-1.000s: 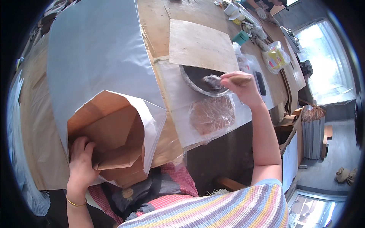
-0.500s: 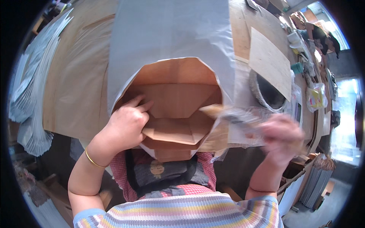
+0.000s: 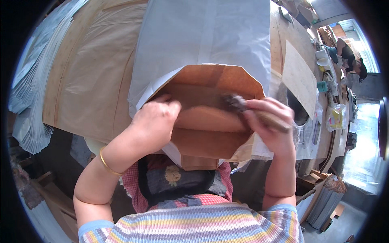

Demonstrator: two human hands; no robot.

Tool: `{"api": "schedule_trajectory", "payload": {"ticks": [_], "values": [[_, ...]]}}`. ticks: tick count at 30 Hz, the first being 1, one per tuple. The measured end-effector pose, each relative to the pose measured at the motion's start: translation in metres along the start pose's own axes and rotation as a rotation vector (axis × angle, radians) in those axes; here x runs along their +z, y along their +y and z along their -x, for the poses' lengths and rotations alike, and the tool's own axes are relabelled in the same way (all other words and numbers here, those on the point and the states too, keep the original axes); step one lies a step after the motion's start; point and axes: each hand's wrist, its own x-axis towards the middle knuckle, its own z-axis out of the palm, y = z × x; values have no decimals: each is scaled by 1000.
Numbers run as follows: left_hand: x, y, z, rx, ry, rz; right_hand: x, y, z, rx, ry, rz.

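Note:
A large paper sack (image 3: 202, 36), white outside and brown inside, lies on the table with its open end facing me. My left hand (image 3: 156, 121) is closed at the left side of the opening, its fingers bent over the edge and partly hidden inside; it seems to grip the sack there. In my right hand (image 3: 272, 117) is a brush (image 3: 276, 122) with a wooden handle. Its dark, motion-blurred head reaches into the opening, over a brown inner flap (image 3: 210, 117). Whether the bristles touch the paper I cannot tell.
Fanned white paper sacks (image 3: 36, 81) hang over the table's left side, beside a brown paper sheet (image 3: 95, 69). To the right, a thin board (image 3: 300, 77) partly covers a dark bucket (image 3: 298, 111). A bagged yellow item (image 3: 336, 116) lies farther right. Another person (image 3: 351, 60) bends at the far right.
My right hand has swung left, bringing the brush from beside the sack into its opening. The inner flap lies differently. The sack and my left hand appear farther right in view.

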Motion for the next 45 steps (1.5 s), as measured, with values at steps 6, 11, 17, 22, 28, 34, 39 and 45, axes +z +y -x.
{"api": "schedule_trajectory", "payload": {"ticks": [6, 11, 17, 22, 28, 34, 39, 45], "values": [[23, -4, -20, -164, 245, -113, 35, -22, 25, 213, 265, -182], [-1, -10, -40, -236, 91, -82, 66, -36, 10, 492, 309, -528], [3, -9, -61, -397, 93, -78, 90, -20, 8, 436, 263, -385], [-1, 2, -60, -417, -30, -220, 40, -7, 41, 493, 264, 277], [1, 22, -67, -359, -172, -486, 15, 4, 50, 474, 482, -592], [10, 32, -65, -202, -74, -566, 98, 90, 14, 155, 743, -1733], [2, 34, -49, 606, 355, -233, 118, 89, 12, 158, 458, -2123], [34, -57, -7, -164, 534, -331, 115, 94, 14, 140, 339, -2158]]}}
